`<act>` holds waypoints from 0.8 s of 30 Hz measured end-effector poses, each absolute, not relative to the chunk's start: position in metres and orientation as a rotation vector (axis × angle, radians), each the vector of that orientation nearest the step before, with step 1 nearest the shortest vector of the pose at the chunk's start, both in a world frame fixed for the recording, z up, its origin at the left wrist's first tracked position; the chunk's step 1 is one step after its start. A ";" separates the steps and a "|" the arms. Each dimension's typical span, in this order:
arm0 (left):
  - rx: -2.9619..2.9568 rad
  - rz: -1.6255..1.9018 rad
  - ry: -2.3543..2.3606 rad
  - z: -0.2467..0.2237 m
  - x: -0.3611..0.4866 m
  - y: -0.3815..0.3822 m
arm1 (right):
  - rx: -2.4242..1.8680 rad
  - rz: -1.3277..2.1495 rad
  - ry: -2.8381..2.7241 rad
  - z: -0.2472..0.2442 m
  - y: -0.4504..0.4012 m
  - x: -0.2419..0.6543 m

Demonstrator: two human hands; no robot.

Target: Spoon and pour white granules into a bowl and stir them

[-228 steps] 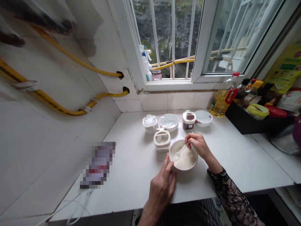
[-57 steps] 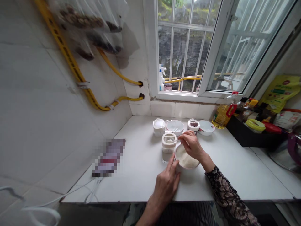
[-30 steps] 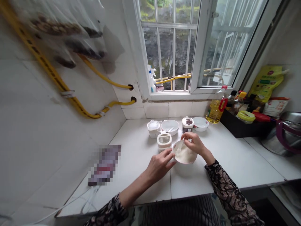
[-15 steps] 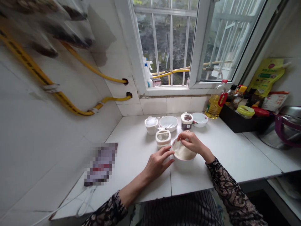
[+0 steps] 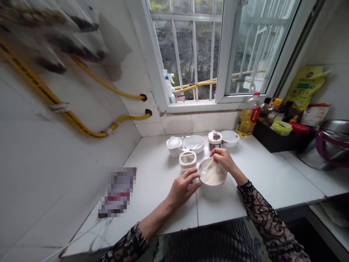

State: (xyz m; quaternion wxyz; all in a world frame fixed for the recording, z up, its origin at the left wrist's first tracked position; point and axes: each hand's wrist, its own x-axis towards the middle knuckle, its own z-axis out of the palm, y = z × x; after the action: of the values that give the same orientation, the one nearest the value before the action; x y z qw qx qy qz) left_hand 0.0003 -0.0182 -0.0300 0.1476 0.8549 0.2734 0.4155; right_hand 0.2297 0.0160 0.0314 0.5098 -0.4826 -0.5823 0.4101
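A white bowl (image 5: 225, 178) of pale, fine powder stands on the counter in front of me. My right hand (image 5: 223, 159) is closed in a pinch on the handle of a small white spoon (image 5: 208, 166), whose tip dips into the powder at the bowl's left side. With fingers and thumb a little apart, my left hand (image 5: 185, 186) holds the bowl by its left edge. Just behind my left fingertips sits a lidded seasoning jar (image 5: 188, 160). Farther back are another white jar (image 5: 174, 146), a jar with dark contents (image 5: 215, 140) and two white bowls, one left (image 5: 201, 148) and one right (image 5: 230, 142).
An oil bottle (image 5: 247, 120) and a black box (image 5: 268, 140) of condiments stand at the back right, by a metal pot (image 5: 309, 153) with purple handles. A blurred-out dark item (image 5: 118, 193) with a white cord lies left. Yellow pipes (image 5: 68, 114) cross the left wall.
My right hand has shifted slightly up and right, drawing the spoon handle back, so more of the spoon shows. My left hand stays at the bowl. The view has shifted a little.
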 end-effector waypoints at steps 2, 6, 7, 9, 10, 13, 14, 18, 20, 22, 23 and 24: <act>2.429 1.196 0.775 -0.031 0.001 -0.018 | -1.159 1.003 -1.359 0.030 0.019 0.233; 2.365 1.200 0.748 -0.030 0.003 -0.019 | -1.141 1.016 -1.283 0.031 0.024 0.239; 2.352 1.200 0.742 -0.030 0.004 -0.019 | -1.131 1.013 -1.272 0.032 0.024 0.239; 2.330 1.200 0.731 -0.030 0.005 -0.020 | -1.103 0.993 -1.257 0.034 0.024 0.237; 2.321 1.198 0.728 -0.029 0.005 -0.020 | -1.087 0.980 -1.249 0.035 0.023 0.234; 2.301 1.187 0.724 -0.029 0.005 -0.019 | -1.033 0.871 -1.284 0.037 0.018 0.222; 2.296 1.182 0.723 -0.030 0.005 -0.019 | -1.021 0.789 -1.337 0.038 0.016 0.217; 2.279 1.174 0.725 -0.032 0.004 -0.019 | -0.921 0.286 -1.812 0.039 0.006 0.203; 2.271 1.177 0.726 -0.033 0.004 -0.019 | -0.848 0.117 -1.976 0.040 0.004 0.203; 2.264 1.179 0.722 -0.033 0.004 -0.019 | -0.849 0.085 -1.958 0.043 0.004 0.209; 2.262 1.178 0.718 -0.033 0.005 -0.019 | -0.876 0.105 -1.904 0.044 0.004 0.215; 2.260 1.177 0.714 -0.032 0.005 -0.019 | -0.913 0.136 -1.842 0.046 0.005 0.221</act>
State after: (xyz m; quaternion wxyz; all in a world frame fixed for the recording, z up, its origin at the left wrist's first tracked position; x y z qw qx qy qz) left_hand 0.0047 -0.0190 -0.0322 0.2453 0.8280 0.2614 0.4312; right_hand 0.2214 0.0047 0.0460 0.5148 -0.3798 -0.7665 0.0568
